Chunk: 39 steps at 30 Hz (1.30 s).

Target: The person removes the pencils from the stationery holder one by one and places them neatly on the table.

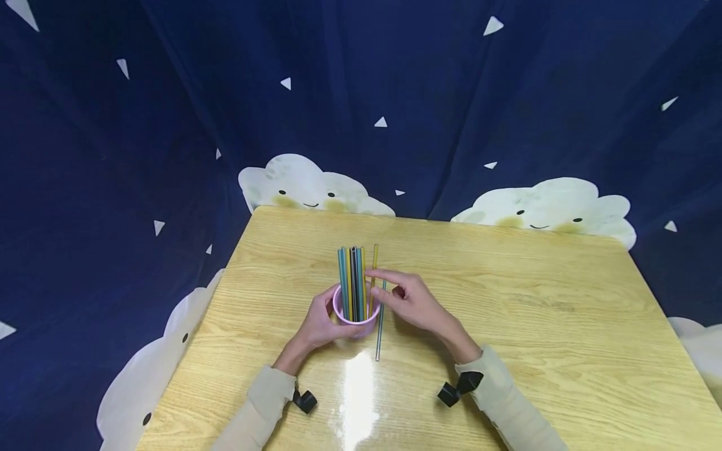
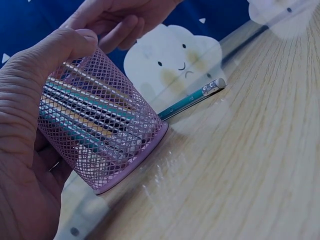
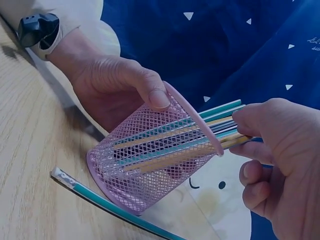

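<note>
A pink mesh pencil cup (image 1: 361,332) stands on the table with several green, yellow and dark pencils (image 1: 351,275) in it. My left hand (image 1: 320,322) grips the cup from the left, thumb (image 3: 159,98) at the rim. At the other side, my right hand (image 1: 417,302) pinches a yellow pencil (image 1: 375,254) between thumb and index finger at the cup's mouth. That pencil leans apart from the bunch, its lower end inside the cup. On the tabletop right beside the cup lies a green pencil (image 2: 192,100) with a white eraser end (image 3: 63,177).
The wooden table (image 1: 536,313) reaches far to the right. Behind it hangs a dark blue curtain (image 1: 361,81) with white triangles and smiling clouds (image 1: 541,203). Small black devices (image 1: 304,401) sit on both wrists.
</note>
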Tool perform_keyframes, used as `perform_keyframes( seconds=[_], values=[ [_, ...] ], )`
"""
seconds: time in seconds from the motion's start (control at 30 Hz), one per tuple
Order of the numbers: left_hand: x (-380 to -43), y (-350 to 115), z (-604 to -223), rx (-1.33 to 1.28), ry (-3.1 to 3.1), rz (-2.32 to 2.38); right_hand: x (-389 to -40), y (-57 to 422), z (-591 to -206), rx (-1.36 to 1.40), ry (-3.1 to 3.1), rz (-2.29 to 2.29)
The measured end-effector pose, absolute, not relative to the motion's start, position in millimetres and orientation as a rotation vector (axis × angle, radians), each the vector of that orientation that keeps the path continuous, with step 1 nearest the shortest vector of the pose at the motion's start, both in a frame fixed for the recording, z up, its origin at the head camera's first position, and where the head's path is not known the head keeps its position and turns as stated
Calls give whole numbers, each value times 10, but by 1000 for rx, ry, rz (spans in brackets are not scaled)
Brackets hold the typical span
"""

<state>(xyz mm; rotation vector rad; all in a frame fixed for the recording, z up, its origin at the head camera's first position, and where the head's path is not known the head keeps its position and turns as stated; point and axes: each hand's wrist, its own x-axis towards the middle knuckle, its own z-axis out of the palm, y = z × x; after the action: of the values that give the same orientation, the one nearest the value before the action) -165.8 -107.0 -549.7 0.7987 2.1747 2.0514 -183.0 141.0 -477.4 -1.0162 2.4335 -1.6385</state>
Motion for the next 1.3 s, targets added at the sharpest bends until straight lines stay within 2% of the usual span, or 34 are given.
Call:
perform_keyframes(
  seconds=[1.3],
  values=[
    [-1676, -1068, -5512, 811, 2210, 2046, -1759, 1538, -4488, -953, 2518, -1689]
  ],
)
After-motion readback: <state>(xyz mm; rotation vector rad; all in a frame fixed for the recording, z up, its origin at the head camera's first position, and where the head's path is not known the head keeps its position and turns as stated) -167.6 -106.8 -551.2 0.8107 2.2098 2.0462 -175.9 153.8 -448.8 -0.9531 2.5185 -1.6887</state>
